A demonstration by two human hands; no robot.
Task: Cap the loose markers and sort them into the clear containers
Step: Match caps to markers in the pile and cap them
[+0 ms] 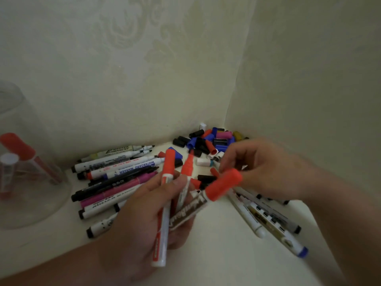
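So the white table (216, 234) sits in a wallpapered corner. Pile of uncapped markers (115, 178) at center left, loose caps (208, 141) heaped in the back corner, a few more markers (268, 219) lower right, clear container (31, 182) far left.

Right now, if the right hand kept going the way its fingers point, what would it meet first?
Probably the big red cap on the marker held in the left hand; the right hand fingertips already look nearly on it.

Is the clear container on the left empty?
No, the clear container already holds red-capped markers standing inside it.
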